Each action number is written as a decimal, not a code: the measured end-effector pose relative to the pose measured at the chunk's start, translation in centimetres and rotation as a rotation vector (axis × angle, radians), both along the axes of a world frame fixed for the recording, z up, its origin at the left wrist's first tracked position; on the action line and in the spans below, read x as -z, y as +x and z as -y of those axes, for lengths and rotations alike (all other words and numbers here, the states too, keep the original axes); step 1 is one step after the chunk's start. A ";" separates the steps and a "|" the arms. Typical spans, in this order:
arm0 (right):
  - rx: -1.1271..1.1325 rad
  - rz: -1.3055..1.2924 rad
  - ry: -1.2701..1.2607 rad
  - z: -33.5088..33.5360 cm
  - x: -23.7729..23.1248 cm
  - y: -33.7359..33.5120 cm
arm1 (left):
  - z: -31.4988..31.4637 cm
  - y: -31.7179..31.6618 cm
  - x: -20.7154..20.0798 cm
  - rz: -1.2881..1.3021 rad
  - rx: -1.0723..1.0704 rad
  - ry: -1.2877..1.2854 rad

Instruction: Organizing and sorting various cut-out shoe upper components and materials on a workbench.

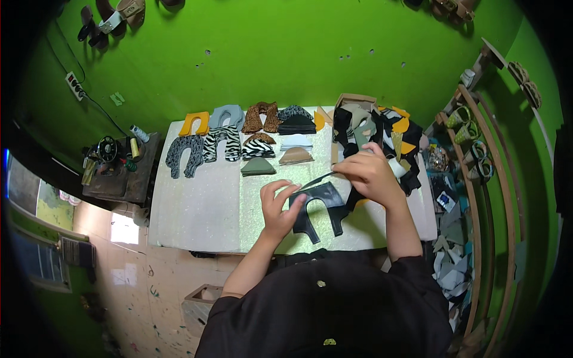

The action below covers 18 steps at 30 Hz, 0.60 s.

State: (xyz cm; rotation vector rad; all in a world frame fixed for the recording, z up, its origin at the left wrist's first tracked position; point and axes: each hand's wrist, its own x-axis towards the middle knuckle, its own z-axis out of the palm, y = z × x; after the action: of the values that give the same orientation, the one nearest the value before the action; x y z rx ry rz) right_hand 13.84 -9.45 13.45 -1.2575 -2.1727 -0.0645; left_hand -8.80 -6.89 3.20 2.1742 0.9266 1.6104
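Observation:
My right hand pinches one end of a thin black piece, seen nearly edge-on, so its full shape is hidden. At its other end, the fingers and thumb of my left hand close on it. Just below lie black U-shaped cut pieces that look like leather or synthetic material, their legs pointing toward me. My left thumb overlaps their left edge. Beyond my hands are a green half-round stack and a tan half-round stack.
On the white table, patterned, yellow and grey U-shaped pieces line the far left. A heap of mixed scraps and a cardboard box occupy the far right. A sewing machine stands left; a wooden rack with sandals stands right.

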 end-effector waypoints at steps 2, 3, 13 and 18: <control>-0.001 -0.032 -0.040 -0.2 0.3 -0.9 | -0.2 -0.6 -1.1 0.047 0.073 -0.068; -0.002 -0.083 -0.070 -0.4 0.8 -1.0 | -0.4 -0.9 -1.0 0.034 0.053 -0.100; 0.005 -0.304 -0.359 0.3 5.1 -1.7 | -1.2 -2.0 -1.0 0.153 0.251 -0.538; 0.009 -0.348 -0.401 -0.2 5.8 -2.9 | -3.0 -3.2 0.9 -0.108 0.208 -0.308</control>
State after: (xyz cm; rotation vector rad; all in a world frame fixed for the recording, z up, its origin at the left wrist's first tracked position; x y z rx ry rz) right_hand 10.96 -9.21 7.68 -1.3719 -1.9283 0.5708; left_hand -11.98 -3.93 2.29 2.0781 0.8786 1.1799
